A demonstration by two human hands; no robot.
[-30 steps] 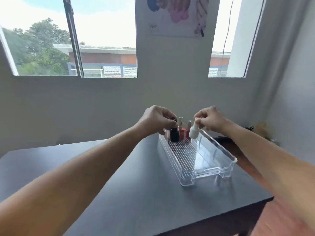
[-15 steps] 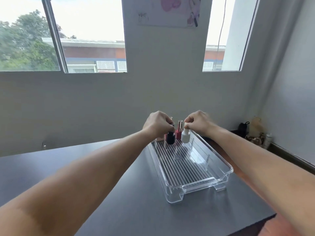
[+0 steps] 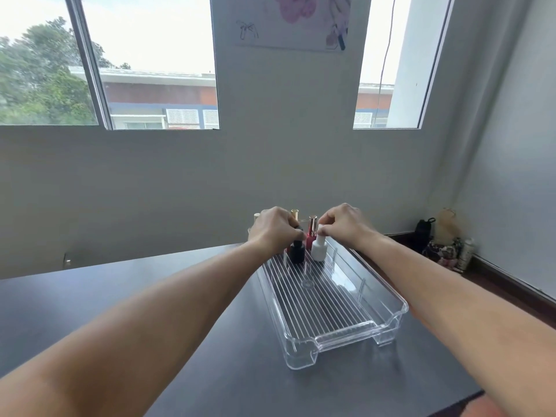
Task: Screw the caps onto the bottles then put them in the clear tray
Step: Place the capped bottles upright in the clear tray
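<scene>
A clear ribbed tray (image 3: 346, 332) lies on the dark table (image 3: 150, 296). At its far end stand a black bottle (image 3: 297, 253) and a white bottle (image 3: 318, 250), with a red bottle with a gold cap (image 3: 311, 233) behind them and another gold cap (image 3: 294, 214) further back. My left hand (image 3: 275, 230) pinches the black bottle's cap. My right hand (image 3: 343, 225) pinches the white bottle's cap. Both bottles rest on the tray floor.
A pale cap (image 3: 256, 217) shows left of my left hand, beyond the tray. The wall rises just behind the table. Bags and small containers (image 3: 445, 245) sit on the floor in the right corner. The table's right edge runs close to the tray.
The view has tilted down and the tray now sits lower in frame. Both hands have lowered the black and white bottles to the tray's far end and still hold their caps.
</scene>
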